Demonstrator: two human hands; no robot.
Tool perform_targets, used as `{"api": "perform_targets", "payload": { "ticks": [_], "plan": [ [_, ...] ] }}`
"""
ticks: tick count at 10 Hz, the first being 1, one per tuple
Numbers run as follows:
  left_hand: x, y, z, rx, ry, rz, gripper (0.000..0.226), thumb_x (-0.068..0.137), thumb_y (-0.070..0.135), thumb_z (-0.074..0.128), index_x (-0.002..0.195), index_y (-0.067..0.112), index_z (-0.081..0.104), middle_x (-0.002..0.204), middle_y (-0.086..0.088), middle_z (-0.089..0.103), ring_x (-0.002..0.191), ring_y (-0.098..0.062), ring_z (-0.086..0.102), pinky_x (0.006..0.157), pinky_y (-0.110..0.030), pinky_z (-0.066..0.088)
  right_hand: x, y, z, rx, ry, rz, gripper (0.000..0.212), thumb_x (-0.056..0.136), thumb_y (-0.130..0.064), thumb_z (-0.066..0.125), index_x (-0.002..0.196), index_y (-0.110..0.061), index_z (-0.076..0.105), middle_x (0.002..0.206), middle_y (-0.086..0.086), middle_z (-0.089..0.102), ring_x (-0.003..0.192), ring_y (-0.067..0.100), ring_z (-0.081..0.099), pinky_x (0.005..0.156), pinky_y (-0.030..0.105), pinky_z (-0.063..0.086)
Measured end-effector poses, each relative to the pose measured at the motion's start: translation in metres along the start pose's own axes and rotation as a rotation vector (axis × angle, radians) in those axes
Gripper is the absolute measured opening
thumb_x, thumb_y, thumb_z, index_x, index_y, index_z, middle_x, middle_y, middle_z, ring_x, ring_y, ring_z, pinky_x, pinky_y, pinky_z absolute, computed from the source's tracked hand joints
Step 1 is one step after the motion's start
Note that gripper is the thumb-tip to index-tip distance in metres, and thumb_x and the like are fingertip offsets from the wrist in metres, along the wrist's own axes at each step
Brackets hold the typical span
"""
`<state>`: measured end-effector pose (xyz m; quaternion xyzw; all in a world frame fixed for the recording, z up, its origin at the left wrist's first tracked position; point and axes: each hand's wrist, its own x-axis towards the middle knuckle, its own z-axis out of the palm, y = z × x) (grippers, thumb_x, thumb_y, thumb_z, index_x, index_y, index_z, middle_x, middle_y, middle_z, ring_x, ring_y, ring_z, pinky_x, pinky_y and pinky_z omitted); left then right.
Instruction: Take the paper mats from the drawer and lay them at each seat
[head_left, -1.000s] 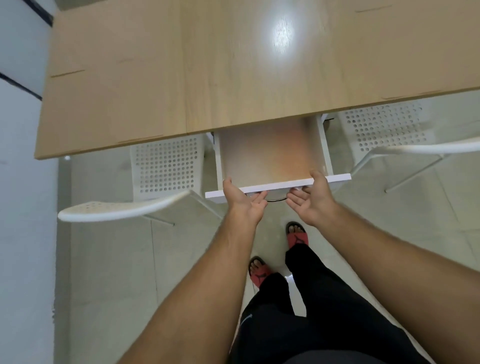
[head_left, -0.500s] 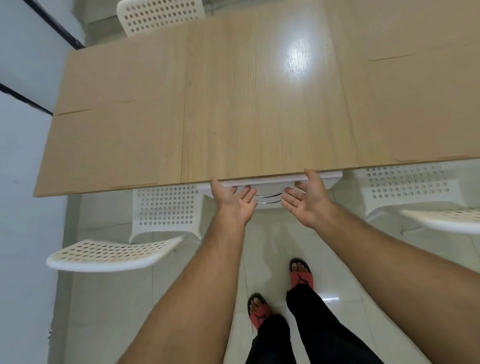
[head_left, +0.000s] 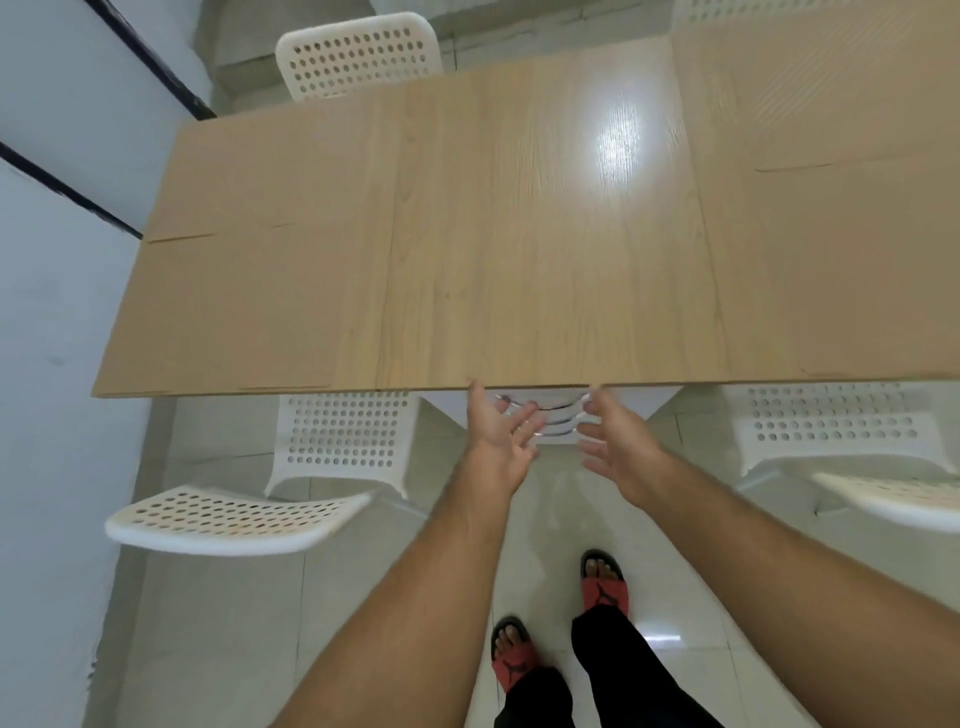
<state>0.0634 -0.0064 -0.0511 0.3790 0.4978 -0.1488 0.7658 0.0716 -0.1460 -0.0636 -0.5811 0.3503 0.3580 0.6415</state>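
The drawer (head_left: 550, 402) sits shut under the near edge of the table (head_left: 519, 234), only its white front and metal handle (head_left: 550, 415) showing. Paper mats (head_left: 249, 312) lie flat on the table, left and right of the drawer. The left hand (head_left: 501, 434) and right hand (head_left: 615, 447) hover before the drawer front, fingers spread, gripping nothing. White chairs (head_left: 343, 436) stand either side of the drawer.

Glossy wood-grain table (head_left: 519, 249), perforated white plastic chairs (head_left: 343, 431), shiny floor tiles (head_left: 234, 623).
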Motion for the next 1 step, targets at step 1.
{"api": "perform_targets", "payload": {
  "ticks": [1],
  "plan": [
    [-0.0211,-0.0039,-0.0064,0.322,-0.028,0.083,0.052,0.098,0.055,0.042,0.135,0.020,0.050,0.121,-0.005,0.069,0.108,-0.023,0.067,0.101,-0.047,0.034,-0.0199,0.0029,0.0091,-0.294,0.116,-0.284,0.025,0.094,-0.038,0.055,0.114,-0.025,0.064,0.120,0.003,0.067,0.098,0.015,0.064,0.089,0.039,0.054]
  ]
}}
